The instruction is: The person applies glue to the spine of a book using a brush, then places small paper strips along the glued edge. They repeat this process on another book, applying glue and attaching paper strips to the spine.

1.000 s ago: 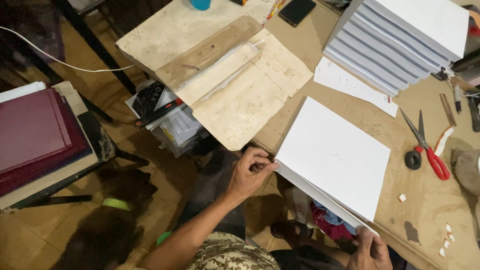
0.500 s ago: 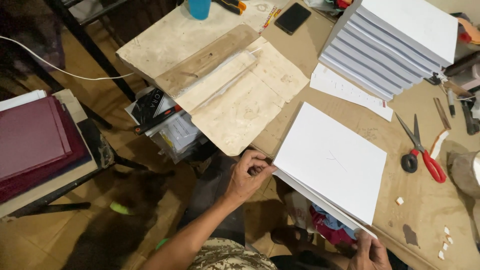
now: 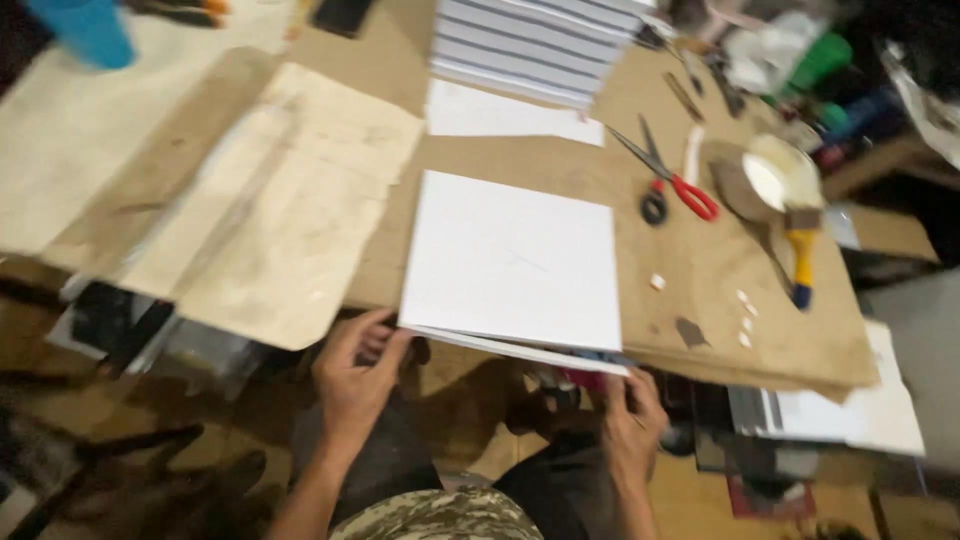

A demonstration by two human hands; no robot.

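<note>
cluttered brown worktable [image 3: 700, 270]; wooden floor [image 3: 690, 500]

I see my left hand [image 3: 352, 372] fingertips tucked under the white board [image 3: 513, 262]. The blue cup [image 3: 85, 28], upper left, is blurry and cut off.

A white square board [image 3: 515, 260] is laid flat at the table's near edge; it is slightly overhung. Thin white sheets are seen beneath it; its face is blank.
</note>
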